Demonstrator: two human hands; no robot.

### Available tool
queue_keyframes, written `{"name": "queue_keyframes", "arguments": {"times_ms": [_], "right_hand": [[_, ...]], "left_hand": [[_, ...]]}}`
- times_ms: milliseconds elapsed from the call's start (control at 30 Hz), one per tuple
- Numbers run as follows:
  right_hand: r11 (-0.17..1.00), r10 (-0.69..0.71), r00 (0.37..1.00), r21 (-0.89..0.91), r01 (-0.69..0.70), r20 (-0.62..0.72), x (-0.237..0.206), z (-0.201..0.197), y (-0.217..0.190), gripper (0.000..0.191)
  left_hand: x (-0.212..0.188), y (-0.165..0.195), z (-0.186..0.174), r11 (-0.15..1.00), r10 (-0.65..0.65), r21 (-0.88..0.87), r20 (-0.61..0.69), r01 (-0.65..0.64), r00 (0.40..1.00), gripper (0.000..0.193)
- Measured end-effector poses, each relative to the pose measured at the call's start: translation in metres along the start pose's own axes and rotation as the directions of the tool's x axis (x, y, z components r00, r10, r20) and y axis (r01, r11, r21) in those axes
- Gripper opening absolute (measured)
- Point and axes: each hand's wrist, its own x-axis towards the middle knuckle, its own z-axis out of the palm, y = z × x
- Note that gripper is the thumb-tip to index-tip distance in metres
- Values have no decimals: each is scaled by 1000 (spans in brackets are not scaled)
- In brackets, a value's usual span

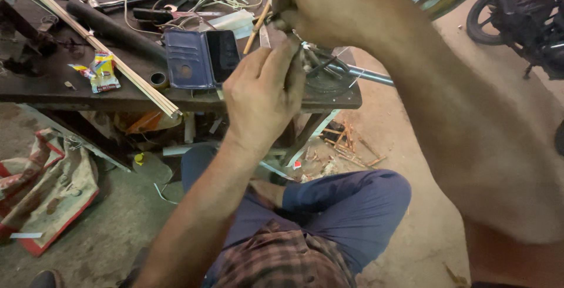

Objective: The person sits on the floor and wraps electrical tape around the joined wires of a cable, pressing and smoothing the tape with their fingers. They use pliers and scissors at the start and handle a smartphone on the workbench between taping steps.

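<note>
A low dark workbench (53, 85) bears a long bundle of pale strips (94, 44) and a blue phone case (200, 59). Above its near edge the right hand (335, 6) is closed around a thin wooden stick (257, 29) that juts down to its left. Just below, the left hand (264, 94) pinches a small metal piece (265, 36), which rises from its fingertips beside the stick.

We see a matt, worn dark workbench (53, 85), pale wooden strips (94, 42), a glossy phone screen (223, 54), and a shiny metal rod (367, 76).
</note>
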Motion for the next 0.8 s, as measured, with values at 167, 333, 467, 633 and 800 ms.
{"name": "queue_keyframes", "arguments": {"times_ms": [167, 333, 467, 633, 800], "right_hand": [[910, -381, 914, 117, 397, -140, -26, -20, 15, 24], [958, -281, 959, 59, 282, -21, -49, -23, 32, 19], [853, -520, 777, -158, 498, -355, -65, -13, 20, 41], [879, -438, 757, -57, 473, -484, -77, -8, 4, 42], [839, -423, 783, 129, 529, -456, -73, -12, 9, 24]], "left_hand": [[5, -8, -7, 900, -196, -359, 172, 246, 966, 13], [17, -26, -3, 307, -286, -636, 648, 708, 706, 13], [18, -32, -5, 111, -202, -646, 729, 755, 654, 14], [13, -39, -2, -123, -176, -666, 744, 736, 645, 17], [4, -41, 2, -123, -175, -679, 732, 724, 658, 14]]}}
